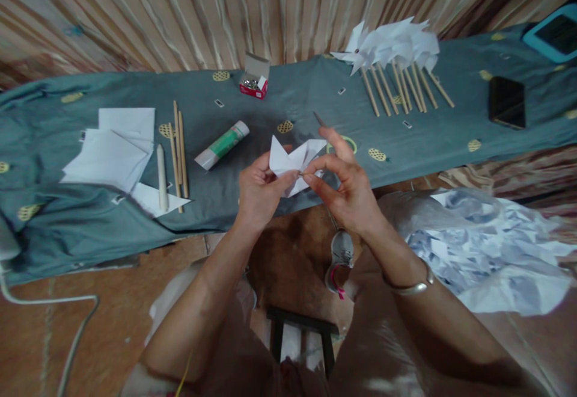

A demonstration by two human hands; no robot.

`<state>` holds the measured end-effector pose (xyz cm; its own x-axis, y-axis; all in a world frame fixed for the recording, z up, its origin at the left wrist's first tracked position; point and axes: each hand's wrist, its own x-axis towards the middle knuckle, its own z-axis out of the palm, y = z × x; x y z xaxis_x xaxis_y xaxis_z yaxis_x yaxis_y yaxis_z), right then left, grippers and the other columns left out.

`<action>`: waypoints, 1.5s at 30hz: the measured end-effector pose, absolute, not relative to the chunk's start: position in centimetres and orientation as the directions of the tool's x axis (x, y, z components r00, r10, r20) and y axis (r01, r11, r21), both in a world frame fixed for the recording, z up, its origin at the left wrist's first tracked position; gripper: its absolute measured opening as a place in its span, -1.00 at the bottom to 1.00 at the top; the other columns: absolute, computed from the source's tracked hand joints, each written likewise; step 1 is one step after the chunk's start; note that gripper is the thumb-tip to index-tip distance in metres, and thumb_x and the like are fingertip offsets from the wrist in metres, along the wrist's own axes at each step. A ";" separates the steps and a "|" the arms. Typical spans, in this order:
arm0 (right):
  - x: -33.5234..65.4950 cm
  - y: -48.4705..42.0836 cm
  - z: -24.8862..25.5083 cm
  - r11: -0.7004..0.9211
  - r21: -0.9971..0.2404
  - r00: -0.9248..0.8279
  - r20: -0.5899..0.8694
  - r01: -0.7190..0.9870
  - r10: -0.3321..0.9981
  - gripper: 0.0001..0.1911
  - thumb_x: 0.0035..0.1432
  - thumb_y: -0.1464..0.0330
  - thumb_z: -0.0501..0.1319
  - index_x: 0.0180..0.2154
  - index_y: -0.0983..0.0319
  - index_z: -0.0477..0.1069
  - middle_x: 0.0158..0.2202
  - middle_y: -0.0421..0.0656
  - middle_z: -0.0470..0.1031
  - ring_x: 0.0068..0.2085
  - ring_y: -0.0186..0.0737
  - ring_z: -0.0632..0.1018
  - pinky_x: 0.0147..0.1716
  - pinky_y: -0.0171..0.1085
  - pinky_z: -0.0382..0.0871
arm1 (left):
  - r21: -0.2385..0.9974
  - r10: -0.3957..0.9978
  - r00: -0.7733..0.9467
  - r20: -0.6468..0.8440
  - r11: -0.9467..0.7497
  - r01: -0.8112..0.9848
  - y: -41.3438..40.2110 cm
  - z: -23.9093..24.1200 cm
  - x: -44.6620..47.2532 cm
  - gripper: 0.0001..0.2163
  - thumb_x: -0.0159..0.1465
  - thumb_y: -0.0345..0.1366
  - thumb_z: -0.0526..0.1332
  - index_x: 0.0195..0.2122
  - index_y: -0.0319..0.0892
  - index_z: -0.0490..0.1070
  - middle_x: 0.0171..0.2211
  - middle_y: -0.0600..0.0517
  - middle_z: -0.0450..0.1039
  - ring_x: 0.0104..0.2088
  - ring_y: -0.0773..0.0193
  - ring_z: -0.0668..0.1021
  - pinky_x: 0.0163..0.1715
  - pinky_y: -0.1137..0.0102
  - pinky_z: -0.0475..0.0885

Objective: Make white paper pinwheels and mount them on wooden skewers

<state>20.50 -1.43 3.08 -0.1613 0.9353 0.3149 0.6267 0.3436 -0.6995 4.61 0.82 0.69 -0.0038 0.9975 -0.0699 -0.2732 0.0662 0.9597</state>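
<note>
Over the table's front edge, my left hand is closed around a white paper pinwheel with its corners folded inward. At the pinwheel's middle, my right hand pinches thumb and index finger together on a small dark thing too small to name. The other fingers of my right hand are raised. Partly hidden behind that hand are scissors with a green-yellow handle loop. Beyond my hands stands an open red box of thumbtacks. A glue stick with a green label lies left of my left hand.
Finished pinwheels on sticks lie at the back right, near a phone and a blue-framed device. Leftward are paper sheets, wooden sticks and a white candle-like rod. A bag of paper scraps sits at lower right.
</note>
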 end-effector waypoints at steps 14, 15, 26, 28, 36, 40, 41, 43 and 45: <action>20.2 -1.4 3.2 0.288 -0.764 -0.123 0.268 0.577 0.956 -0.94 0.22 0.31 0.21 -0.30 0.14 0.43 0.35 -0.11 0.17 0.36 -0.02 0.20 0.28 0.14 0.07 | 0.960 0.999 0.003 -0.050 0.049 -0.276 0.7 0.8 4.7 -0.58 -0.11 -0.28 0.49 -0.17 -0.19 0.57 -0.36 0.03 0.59 -0.38 0.23 0.57 -0.36 0.37 0.45; 20.2 -1.4 3.2 0.283 -0.768 -0.119 0.263 0.575 0.957 -0.94 0.22 0.32 0.21 -0.31 0.14 0.43 0.35 -0.10 0.17 0.36 -0.03 0.20 0.29 0.14 0.07 | 0.959 0.999 0.006 -0.049 0.049 -0.279 0.7 0.9 4.6 -0.57 -0.11 -0.28 0.49 -0.17 -0.19 0.57 -0.35 0.03 0.59 -0.37 0.23 0.58 -0.34 0.37 0.46; 20.1 -1.2 2.9 0.262 -0.811 -0.106 0.243 0.523 0.964 -0.89 0.22 0.28 0.22 -0.32 0.17 0.43 0.35 -0.07 0.18 0.36 -0.03 0.20 0.29 0.09 0.08 | 0.948 0.997 0.045 -0.064 0.075 -0.308 0.5 1.2 4.5 -0.54 -0.11 -0.25 0.52 -0.14 -0.16 0.57 -0.31 0.02 0.63 -0.37 0.26 0.59 -0.32 0.40 0.50; 20.1 -1.3 2.9 0.257 -0.823 -0.108 0.235 0.507 0.966 -0.89 0.22 0.28 0.22 -0.32 0.17 0.43 0.35 -0.06 0.18 0.36 -0.04 0.21 0.29 0.08 0.08 | 0.945 0.997 0.047 -0.065 0.077 -0.317 0.5 1.3 4.5 -0.54 -0.11 -0.25 0.52 -0.14 -0.16 0.58 -0.31 0.01 0.63 -0.37 0.27 0.59 -0.32 0.40 0.49; 19.6 -1.2 2.6 0.224 -0.877 0.052 0.271 0.425 0.961 -0.78 0.13 0.21 0.30 -0.21 0.17 0.47 0.31 -0.02 0.23 0.34 -0.04 0.24 0.28 0.03 0.09 | 0.920 0.990 -0.011 -0.141 0.127 -0.370 0.8 1.6 4.3 -0.51 -0.16 -0.26 0.54 -0.16 -0.19 0.57 -0.36 0.06 0.63 -0.43 0.34 0.57 -0.37 0.46 0.47; 19.9 -0.5 2.1 0.105 -0.983 0.218 0.136 0.150 0.966 -0.44 -0.06 0.06 0.41 -0.03 0.13 0.45 0.17 -0.02 0.41 0.19 -0.04 0.42 0.15 -0.03 0.31 | 0.888 0.980 -0.036 -0.198 0.163 -0.430 1.0 1.8 4.2 -0.50 -0.22 -0.24 0.56 -0.20 -0.20 0.58 -0.37 0.05 0.63 -0.43 0.34 0.57 -0.35 0.44 0.48; 20.0 -0.3 2.0 0.039 -0.998 0.198 0.048 0.048 0.979 -0.43 -0.11 0.05 0.43 -0.06 0.14 0.47 0.07 -0.03 0.51 0.09 -0.06 0.50 0.09 -0.06 0.37 | 0.885 0.978 -0.033 -0.207 0.173 -0.433 1.0 1.8 4.2 -0.49 -0.23 -0.23 0.56 -0.21 -0.20 0.59 -0.37 0.04 0.63 -0.44 0.34 0.57 -0.35 0.43 0.48; 19.9 -0.1 2.1 -0.111 -0.986 0.078 -0.122 -0.128 0.990 -0.50 -0.15 0.05 0.45 -0.19 0.17 0.53 -0.17 -0.10 0.62 -0.13 -0.14 0.59 -0.03 -0.13 0.43 | 0.885 0.975 -0.016 -0.221 0.193 -0.424 1.0 1.9 4.3 -0.49 -0.24 -0.21 0.56 -0.22 -0.20 0.59 -0.38 0.03 0.63 -0.45 0.33 0.57 -0.34 0.43 0.48; 19.6 0.1 2.4 -0.222 -0.947 -0.053 -0.216 -0.232 0.975 -0.59 -0.17 0.08 0.46 -0.31 0.18 0.57 -0.33 -0.18 0.63 -0.30 -0.24 0.58 -0.14 -0.20 0.45 | 0.891 0.974 -0.003 -0.227 0.206 -0.404 0.8 1.8 4.4 -0.51 -0.23 -0.19 0.56 -0.23 -0.21 0.60 -0.37 0.02 0.64 -0.44 0.32 0.57 -0.34 0.42 0.47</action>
